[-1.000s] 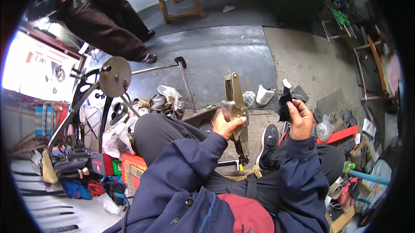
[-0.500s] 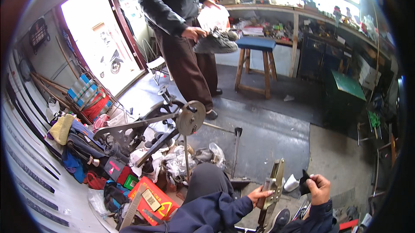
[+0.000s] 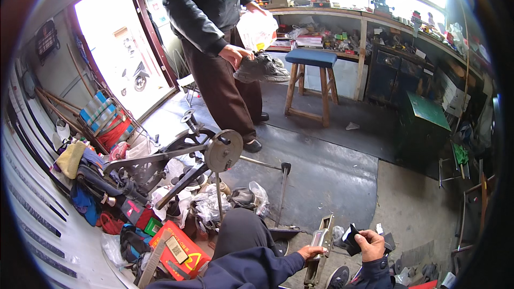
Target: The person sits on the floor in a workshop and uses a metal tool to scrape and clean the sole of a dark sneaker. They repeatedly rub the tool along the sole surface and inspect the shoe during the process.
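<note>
My left hand (image 3: 311, 252) is closed at a narrow upright metal stand (image 3: 312, 274) between my legs. Its fingers grip a small pale, flat-sided piece (image 3: 319, 237) beside the stand; its exact kind is unclear. To the right, my right hand (image 3: 371, 244) pinches a limp black piece of sheet material (image 3: 352, 237) between thumb and fingers, apart from the stand. In front of me a standing person holds a pair of dark grey sneakers (image 3: 262, 68) in one hand and a white plastic bag (image 3: 256, 30) in the other.
A hand-cranked iron machine with a round wheel (image 3: 223, 151) stands front left, above a heap of shoes and bags. A red box (image 3: 180, 250) lies by my left arm. Farther off are a blue-topped stool (image 3: 311, 57), a green cabinet (image 3: 428, 110) and a cluttered workbench (image 3: 342, 12).
The view has shifted slightly. My right hand has come lower and nearer the left, still pinching the black piece. The standing person's sneakers have turned, showing both shoes more clearly.
</note>
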{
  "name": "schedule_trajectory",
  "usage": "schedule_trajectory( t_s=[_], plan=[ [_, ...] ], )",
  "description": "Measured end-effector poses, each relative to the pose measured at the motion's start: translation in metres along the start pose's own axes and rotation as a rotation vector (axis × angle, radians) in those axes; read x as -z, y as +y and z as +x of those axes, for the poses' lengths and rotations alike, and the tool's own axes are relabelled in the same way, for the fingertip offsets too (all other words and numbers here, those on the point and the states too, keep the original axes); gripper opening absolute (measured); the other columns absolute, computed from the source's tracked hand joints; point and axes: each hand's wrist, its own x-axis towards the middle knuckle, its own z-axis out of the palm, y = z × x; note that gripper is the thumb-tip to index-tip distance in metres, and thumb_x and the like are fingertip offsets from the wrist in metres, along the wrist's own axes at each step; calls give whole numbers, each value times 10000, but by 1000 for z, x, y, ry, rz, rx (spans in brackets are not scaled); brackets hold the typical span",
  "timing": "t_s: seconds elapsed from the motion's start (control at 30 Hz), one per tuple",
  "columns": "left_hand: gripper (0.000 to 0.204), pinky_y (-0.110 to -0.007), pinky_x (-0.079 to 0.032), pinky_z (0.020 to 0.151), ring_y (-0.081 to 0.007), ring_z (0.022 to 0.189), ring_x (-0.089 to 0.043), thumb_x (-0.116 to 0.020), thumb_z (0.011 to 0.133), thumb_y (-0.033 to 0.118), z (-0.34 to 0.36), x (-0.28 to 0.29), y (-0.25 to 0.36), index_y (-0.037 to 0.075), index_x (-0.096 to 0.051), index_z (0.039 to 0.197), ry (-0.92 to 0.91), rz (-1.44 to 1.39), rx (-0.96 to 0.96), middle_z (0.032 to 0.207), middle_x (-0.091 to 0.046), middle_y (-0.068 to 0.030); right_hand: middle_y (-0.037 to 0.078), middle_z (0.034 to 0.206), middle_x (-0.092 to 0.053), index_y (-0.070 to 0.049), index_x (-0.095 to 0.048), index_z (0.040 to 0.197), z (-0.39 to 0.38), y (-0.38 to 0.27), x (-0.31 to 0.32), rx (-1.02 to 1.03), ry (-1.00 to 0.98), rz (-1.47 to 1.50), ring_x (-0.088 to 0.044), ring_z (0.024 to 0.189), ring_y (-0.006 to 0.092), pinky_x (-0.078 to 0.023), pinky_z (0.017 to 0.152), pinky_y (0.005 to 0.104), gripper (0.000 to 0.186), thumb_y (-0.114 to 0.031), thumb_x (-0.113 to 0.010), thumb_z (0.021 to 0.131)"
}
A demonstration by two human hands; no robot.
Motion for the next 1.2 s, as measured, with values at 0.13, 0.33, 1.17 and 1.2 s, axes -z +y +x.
schedule_trajectory(
  t_s=[0.13, 0.33, 1.17, 1.2],
  plan=[
    [339, -265, -407, 643, -115, 704, -534, -837, 782, 348, 14, 2, -8, 98, -689, 957, 70, 316, -24, 779, -561, 44, 79, 818, -740, 54, -737, 973, -1, 5, -1, 60, 63, -263, -661, 753, 109, -540, 710, 274, 206, -88, -774, 828],
    [394, -302, -493, 619, -105, 692, -565, -861, 731, 206, 6, -3, -24, 66, -638, 1023, 56, 427, -108, 807, -620, 12, 78, 815, -713, 17, -686, 948, -3, 33, 11, 60, 119, -340, -676, 775, 113, -532, 703, 280, 145, -71, -752, 854],
    [914, -460, -479, 1033, -428, 1227, -592, -776, 684, 271, -38, -66, 22, 29, -382, 1472, 334, 1062, -190, 1317, -589, -280, 85, 838, -705, -77, -730, 853, 40, 56, -47, 278, 46, -1040, -696, 756, 311, -535, 659, 401, 76, -118, -758, 796],
    [915, -460, -480, 1033, -427, 1226, -593, -778, 681, 275, -38, -65, 22, 30, -386, 1470, 341, 1063, -175, 1319, -589, -278, 93, 848, -716, -73, -738, 858, 40, 56, -48, 281, 35, -1030, -703, 765, 315, -540, 670, 405, 70, -117, -745, 804]
  ],
)
